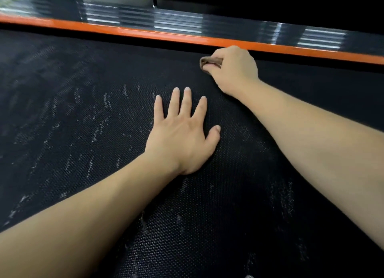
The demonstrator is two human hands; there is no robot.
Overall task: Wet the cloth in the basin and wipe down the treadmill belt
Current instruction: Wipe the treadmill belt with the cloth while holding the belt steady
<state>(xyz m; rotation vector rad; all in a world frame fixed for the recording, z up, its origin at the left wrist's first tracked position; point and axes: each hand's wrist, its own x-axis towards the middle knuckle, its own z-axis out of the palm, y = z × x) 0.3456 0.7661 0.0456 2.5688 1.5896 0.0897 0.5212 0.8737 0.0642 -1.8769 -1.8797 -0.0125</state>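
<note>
The black textured treadmill belt (83, 121) fills most of the view, streaked with pale dust and wet marks. My right hand (232, 69) is closed around a bunched brown cloth (209, 61) and presses it on the belt's far side, just below the orange strip. My left hand (182, 136) lies flat on the belt's middle, palm down, fingers spread, holding nothing. Most of the cloth is hidden under my right hand. No basin is in view.
An orange side strip (145, 33) runs along the belt's far edge, with a black ribbed foot rail (176, 22) behind it. The treadmill's dark frame (270, 1) rises at the top right.
</note>
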